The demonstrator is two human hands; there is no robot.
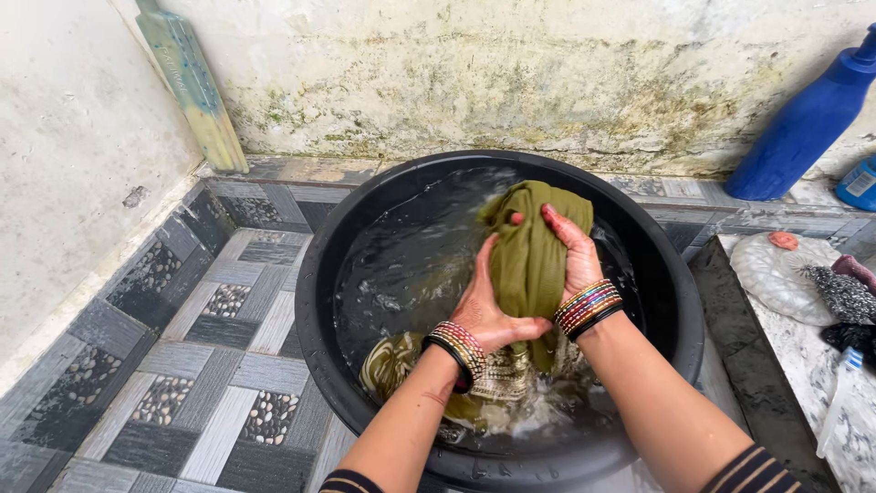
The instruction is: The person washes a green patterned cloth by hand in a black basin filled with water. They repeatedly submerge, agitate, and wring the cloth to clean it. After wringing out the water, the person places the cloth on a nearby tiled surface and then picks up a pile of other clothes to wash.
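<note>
Left hand: my left hand point(488, 306) is clamped round the lower part of the olive-green cloth point(532, 251), thumb wrapped across the front, bangles at the wrist.
Right hand: my right hand point(573, 251) grips the same cloth higher up from the right side, fingers curled over the top of the bunch.
Cloth: bunched into an upright wad above the water, near the middle-right of the tub; its patterned tail trails down into the water below my wrists (soaked and heavy-looking).
Tub: wide black basin point(315, 301), water rippled and foamy around the cloth; open water on the left half, the cloth close to the right wall.
Edges: the tub's far rim sits near the stained wall, its right rim just beside a dark stone ledge point(730, 319).
Floor: grey patterned tiles point(210, 365) lie open to the left of the tub.
Wall side: a wooden washing paddle point(193, 87) leans in the corner, well apart from the tub.
Right side: a blue bottle point(803, 119) stands by the wall; a scrubber point(844, 294), I think, lies on the marble slab.
</note>
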